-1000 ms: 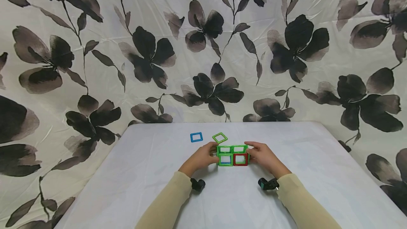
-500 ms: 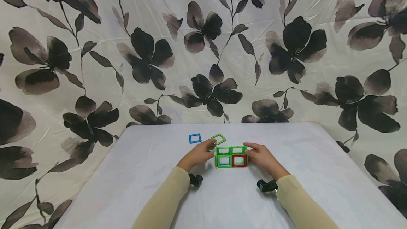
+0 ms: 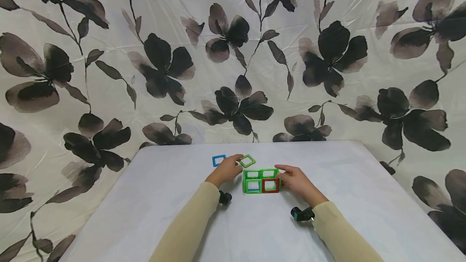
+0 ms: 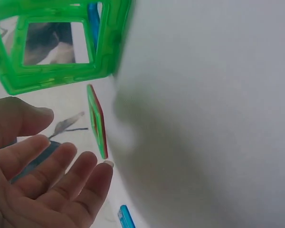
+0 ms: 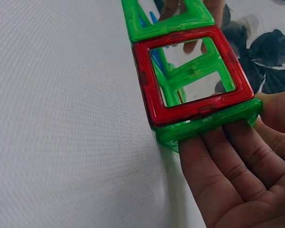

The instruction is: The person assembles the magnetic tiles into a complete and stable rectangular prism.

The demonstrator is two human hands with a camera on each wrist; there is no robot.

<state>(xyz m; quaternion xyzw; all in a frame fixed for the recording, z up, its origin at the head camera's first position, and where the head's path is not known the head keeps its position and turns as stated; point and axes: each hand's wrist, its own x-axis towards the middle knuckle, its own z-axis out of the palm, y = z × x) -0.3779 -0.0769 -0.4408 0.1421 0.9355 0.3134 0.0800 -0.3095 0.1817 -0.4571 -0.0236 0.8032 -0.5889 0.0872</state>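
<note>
A box-shaped build of green magnetic tiles (image 3: pixel 253 179) stands on the table, with one red tile (image 5: pixel 143 78) at its front right. My right hand (image 3: pixel 299 181) is at its right side; in the right wrist view straight fingers (image 5: pixel 209 164) lie against the green end, thumb by the corner. My left hand (image 3: pixel 226 170) is behind the build's left, beside a loose green tile (image 3: pixel 251 164). In the left wrist view its fingers (image 4: pixel 92 185) are loosely bent, just below that tile (image 4: pixel 100 123), which shows a red edge. No grip on it is visible.
A loose blue tile (image 3: pixel 219 156) lies behind the left hand, partly hidden by it. A white-covered table (image 3: pixel 164 213) runs back to a floral cloth backdrop (image 3: pixel 196 3).
My left hand has left the build's left side and moved back and left to the loose green tile. My right hand stays at the build's right side.
</note>
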